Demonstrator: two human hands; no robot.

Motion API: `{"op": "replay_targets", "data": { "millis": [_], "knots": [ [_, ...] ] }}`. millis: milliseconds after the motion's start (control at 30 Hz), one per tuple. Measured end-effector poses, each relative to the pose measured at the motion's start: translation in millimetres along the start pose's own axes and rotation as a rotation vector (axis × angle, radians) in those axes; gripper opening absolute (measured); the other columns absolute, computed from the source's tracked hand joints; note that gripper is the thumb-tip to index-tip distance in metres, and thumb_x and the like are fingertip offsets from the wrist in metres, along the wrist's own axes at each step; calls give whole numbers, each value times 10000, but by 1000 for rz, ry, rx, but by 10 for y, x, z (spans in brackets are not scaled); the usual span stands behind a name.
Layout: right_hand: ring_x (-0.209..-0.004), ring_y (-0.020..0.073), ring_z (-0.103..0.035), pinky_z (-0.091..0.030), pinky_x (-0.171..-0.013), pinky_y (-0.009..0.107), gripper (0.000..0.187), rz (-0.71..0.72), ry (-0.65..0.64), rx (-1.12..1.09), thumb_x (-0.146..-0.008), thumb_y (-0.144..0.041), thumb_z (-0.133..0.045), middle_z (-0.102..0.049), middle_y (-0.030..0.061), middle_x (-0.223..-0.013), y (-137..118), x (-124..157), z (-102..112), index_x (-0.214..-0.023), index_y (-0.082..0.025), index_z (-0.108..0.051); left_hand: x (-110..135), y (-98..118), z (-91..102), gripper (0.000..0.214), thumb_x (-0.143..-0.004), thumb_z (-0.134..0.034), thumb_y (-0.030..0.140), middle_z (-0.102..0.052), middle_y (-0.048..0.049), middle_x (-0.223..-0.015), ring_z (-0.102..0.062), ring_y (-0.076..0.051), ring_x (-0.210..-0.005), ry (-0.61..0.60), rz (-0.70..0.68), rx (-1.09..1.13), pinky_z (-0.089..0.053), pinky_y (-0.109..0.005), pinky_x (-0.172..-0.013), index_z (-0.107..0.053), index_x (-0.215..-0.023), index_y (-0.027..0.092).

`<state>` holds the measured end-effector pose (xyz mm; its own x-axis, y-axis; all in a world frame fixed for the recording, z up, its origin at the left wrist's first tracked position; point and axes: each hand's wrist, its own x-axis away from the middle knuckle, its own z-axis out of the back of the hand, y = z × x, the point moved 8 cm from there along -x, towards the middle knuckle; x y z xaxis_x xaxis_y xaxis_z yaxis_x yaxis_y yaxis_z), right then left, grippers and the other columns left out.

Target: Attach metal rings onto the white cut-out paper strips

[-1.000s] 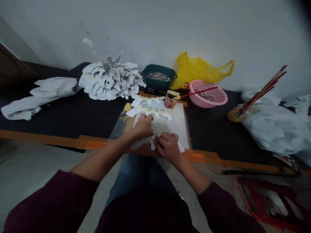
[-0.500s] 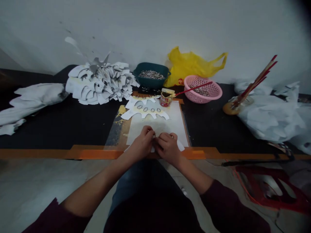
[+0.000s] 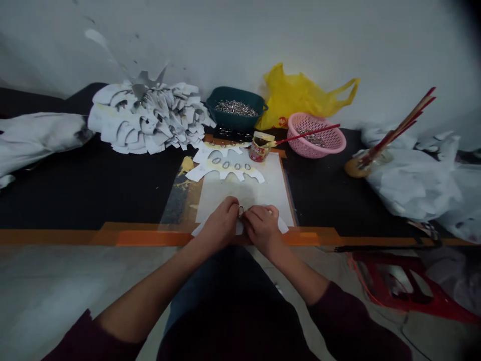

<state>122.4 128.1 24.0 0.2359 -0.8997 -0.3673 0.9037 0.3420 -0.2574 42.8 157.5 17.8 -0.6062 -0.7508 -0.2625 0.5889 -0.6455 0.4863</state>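
A small metal ring [image 3: 241,211] shows between my two hands, over a white cut-out piece [image 3: 282,225] at the table's front edge. My left hand [image 3: 224,220] is closed, its fingertips pinching at the ring's left side. From the right, my right hand [image 3: 262,223] meets the ring with bent, closed fingers; a small glint shows near its outer fingers, too small to name. My hands cover most of the cut-out piece. Beyond them lies another white cut-out [image 3: 225,173] with a yellowish glued strip and several oval rings on it.
Behind stand a glue tub [image 3: 258,150] with a red stick [image 3: 308,134], a green bin [image 3: 236,120] of metal rings and a pink basket [image 3: 315,150]. A heap of white cut-outs [image 3: 150,120] lies left. At right are a jar of sticks [image 3: 356,168] and plastic bags [image 3: 417,180].
The metal ring now shows more plainly between my fingertips, and my hands are slightly further apart. The view has shifted a little.
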Motion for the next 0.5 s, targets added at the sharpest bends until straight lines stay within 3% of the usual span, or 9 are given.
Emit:
{"op": "replay_targets", "data": {
  "millis": [167, 400, 500],
  "knots": [
    [-818, 146, -525, -216, -866, 350, 147, 27, -13, 19, -873, -191, -446, -611, 24, -829, -24, 20, -21, -831, -192, -588, 2, 10, 4, 219, -755, -362, 26, -486, -117, -960, -484, -204, -916, -13, -21, -18, -467, -340, -840, -508, -886, 124],
    [-765, 144, -523, -225, -893, 354, 188, 92, 13, 83, -831, -88, -419, -611, 28, -793, -10, 8, -87, -815, -176, -585, 1, -15, -19, 255, -735, -360, 0, -488, -106, -996, -499, -189, -909, -59, 20, -56, -462, -313, -845, -511, -889, 137],
    [-807, 144, -533, -210, -918, 360, 204, 148, -4, 73, -815, -64, -406, -616, 32, -846, 8, 5, -119, -847, -173, -575, 10, -11, -56, 270, -724, -372, -8, -492, -90, -1011, -493, -186, -949, -108, -30, -89, -451, -317, -866, -512, -895, 147]
  ]
}}
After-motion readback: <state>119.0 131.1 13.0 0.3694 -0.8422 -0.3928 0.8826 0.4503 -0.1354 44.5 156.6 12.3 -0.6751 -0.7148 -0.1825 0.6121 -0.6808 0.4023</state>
